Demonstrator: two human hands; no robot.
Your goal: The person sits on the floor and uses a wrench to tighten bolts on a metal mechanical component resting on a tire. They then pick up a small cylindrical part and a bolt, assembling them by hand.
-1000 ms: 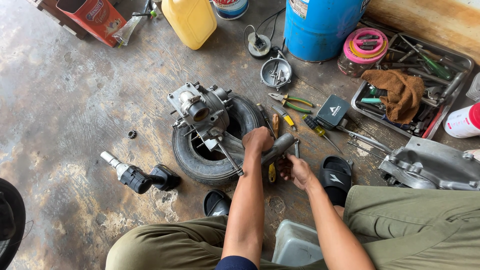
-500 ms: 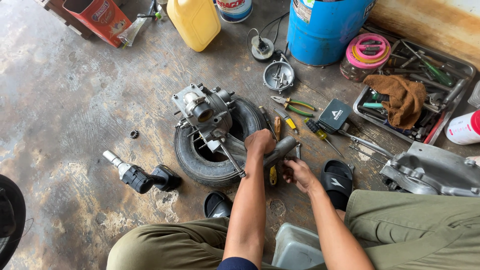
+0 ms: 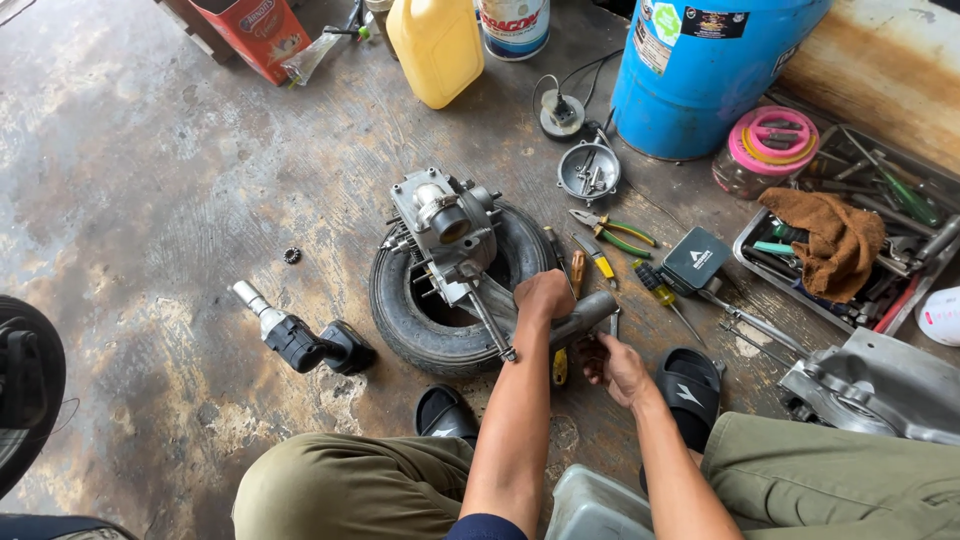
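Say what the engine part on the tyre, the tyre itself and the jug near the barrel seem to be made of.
Engine part: probably cast metal, dull grey with bare silvery edges. Tyre: black rubber, matt, with tread ribs. Jug: likely plastic, smooth glossy yellow with soft rounded corners.

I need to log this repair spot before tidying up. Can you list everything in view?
engine: 1, grey metal, on the tyre
tyre: 1, black, floor centre
pipe: 1, grey, right of the tyre, under both hands
impact wrench: 1, black and silver, left of the tyre
jug: 1, yellow, top centre
drum: 1, blue, top right
pliers: 1, green-handled, right of the tyre
screwdrivers: several, yellow or orange handles, beside the pliers
tray: 1, metal, right, holding tools
rag: 1, brown, on the tray
sandals: 2, black, near the knees
left hand: on the pipe
right hand: at the pipe's lower end
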